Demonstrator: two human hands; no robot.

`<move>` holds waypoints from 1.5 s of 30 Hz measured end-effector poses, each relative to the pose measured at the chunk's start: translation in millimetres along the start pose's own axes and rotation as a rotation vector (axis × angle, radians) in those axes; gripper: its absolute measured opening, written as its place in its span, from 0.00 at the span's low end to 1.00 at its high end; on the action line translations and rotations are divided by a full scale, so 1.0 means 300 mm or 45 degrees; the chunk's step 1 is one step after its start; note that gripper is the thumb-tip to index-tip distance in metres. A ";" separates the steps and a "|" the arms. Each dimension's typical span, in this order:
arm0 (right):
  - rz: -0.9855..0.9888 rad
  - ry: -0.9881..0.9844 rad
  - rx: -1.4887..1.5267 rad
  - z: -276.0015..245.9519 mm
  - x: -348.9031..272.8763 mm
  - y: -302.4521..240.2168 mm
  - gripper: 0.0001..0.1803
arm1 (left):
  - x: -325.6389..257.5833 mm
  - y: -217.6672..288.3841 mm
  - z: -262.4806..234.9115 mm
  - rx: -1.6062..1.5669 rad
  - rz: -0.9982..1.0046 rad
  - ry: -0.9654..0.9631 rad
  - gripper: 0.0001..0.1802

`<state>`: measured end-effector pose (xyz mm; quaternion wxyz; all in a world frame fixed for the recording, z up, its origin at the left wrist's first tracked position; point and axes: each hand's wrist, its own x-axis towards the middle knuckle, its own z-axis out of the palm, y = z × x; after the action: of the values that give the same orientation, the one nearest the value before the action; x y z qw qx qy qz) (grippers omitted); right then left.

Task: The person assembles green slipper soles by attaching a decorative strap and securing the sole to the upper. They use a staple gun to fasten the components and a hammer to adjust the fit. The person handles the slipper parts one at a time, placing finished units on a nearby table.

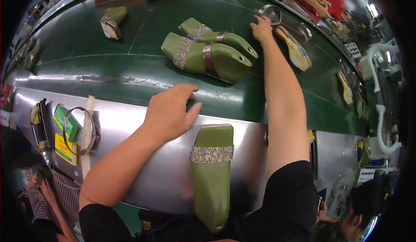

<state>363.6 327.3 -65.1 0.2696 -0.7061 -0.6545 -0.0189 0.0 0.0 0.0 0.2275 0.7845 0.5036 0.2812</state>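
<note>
Currently reaching: right hand (pixel 261 27) stretched to the far side of the dark green conveyor belt (pixel 108 64), fingers curled down against the near rim of a shiny metal band loop (pixel 271 13) lying at the belt's far edge. Cannot tell whether pinching the loop or merely touching it. Left hand (pixel 171 110) flat at the belt's near edge, fingers spread and loose, holding nothing, apparently bracing the lean.

Mid-belt, between the two hands: a pair of olive green plastic shoe lasts (pixel 208 53), each wrapped with a glittering rhinestone strap and a metal band. Off the belt's near edge, on the grey steel ledge (pixel 130 125) just beside the left hand: a third olive green last with a rhinestone strap (pixel 211 172) but no band, toe pointing toward the body.

Judged as the fetching step, with the loop not yet lifted. Lifting it calls for a firm pinch on the thin rim and a path back that clears the banded pair; probably awkward at full stretch.
</note>
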 end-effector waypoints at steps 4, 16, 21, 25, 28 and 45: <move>-0.243 0.244 -0.050 -0.161 -0.177 -0.089 0.22 | -0.002 0.006 -0.002 -0.165 0.018 0.035 0.21; -0.843 0.147 -0.224 -0.981 -1.255 -0.730 0.07 | -0.177 0.258 -0.086 -1.408 -0.007 0.162 0.28; -0.834 -0.090 -0.005 -1.125 -1.545 -0.881 0.15 | -0.324 0.373 -0.157 -1.656 -0.086 -0.079 0.22; -0.866 0.203 0.236 -1.240 -1.633 -0.899 0.18 | -0.396 0.415 -0.251 -1.663 -0.067 -0.219 0.16; -0.774 0.363 0.346 -1.287 -1.657 -0.885 0.23 | -0.432 0.446 -0.300 -1.542 -0.049 -0.356 0.18; -0.415 0.234 0.373 -1.029 -1.985 -0.763 0.11 | -0.382 0.473 -0.106 -0.274 0.441 -0.275 0.15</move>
<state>165.6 -342.8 53.9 0.4212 -0.5398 -0.7282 -0.0311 34.4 -158.0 89.9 0.3108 0.8560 0.3014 0.2825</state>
